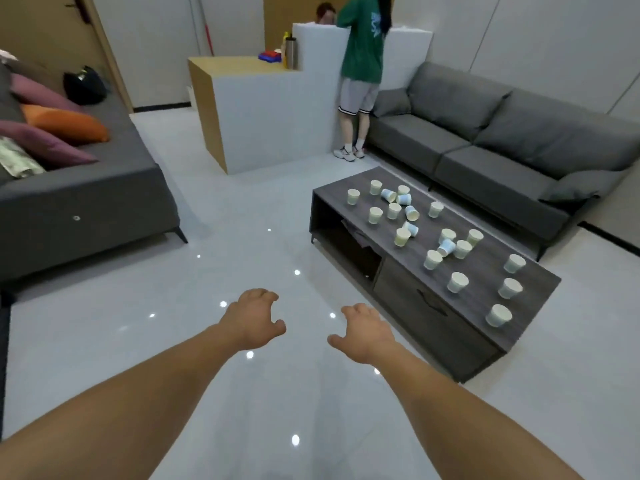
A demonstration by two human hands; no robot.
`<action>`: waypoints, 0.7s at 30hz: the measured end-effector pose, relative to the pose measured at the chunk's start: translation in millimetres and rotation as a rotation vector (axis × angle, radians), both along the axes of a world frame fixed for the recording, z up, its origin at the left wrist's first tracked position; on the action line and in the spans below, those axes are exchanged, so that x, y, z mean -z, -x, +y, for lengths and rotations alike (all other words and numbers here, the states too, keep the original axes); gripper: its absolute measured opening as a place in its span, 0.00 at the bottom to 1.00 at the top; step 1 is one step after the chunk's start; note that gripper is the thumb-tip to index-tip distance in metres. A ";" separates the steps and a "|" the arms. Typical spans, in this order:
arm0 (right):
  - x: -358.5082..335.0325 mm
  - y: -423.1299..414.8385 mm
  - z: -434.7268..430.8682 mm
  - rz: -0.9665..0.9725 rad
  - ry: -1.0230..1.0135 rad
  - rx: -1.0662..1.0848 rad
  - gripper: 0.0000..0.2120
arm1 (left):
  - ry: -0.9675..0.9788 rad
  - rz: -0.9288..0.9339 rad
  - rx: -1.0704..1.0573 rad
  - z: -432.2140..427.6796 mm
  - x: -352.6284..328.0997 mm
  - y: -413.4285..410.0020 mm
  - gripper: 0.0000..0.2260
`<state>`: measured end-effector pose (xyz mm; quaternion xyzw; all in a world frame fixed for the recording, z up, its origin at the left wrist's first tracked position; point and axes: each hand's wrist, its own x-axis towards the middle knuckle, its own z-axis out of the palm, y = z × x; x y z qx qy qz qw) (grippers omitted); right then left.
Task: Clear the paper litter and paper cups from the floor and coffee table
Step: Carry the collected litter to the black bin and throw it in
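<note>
Head view: paper cups (458,282); shirt print (375,24) unreadable

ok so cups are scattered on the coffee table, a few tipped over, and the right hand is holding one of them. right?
Not quite. The right hand holds nothing: in the head view it hovers over the floor with loosely curled fingers, apart from the coffee table, as does the left hand. The rest stands: paper cups are scattered on the table, a few tipped over.
</note>
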<state>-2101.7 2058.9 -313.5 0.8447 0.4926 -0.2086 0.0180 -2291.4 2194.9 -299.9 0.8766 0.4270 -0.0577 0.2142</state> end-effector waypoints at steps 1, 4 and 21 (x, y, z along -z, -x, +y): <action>1.8 -5.5 20.0 -0.002 0.011 -0.025 0.36 | 0.005 0.012 0.000 16.2 2.5 -5.2 0.30; 7.8 -23.9 89.1 -0.005 0.033 -0.079 0.36 | 0.013 0.002 -0.054 77.5 7.0 -24.1 0.30; 5.9 -166.4 444.4 0.004 0.022 0.039 0.35 | 0.035 0.011 0.017 457.9 13.3 -175.9 0.31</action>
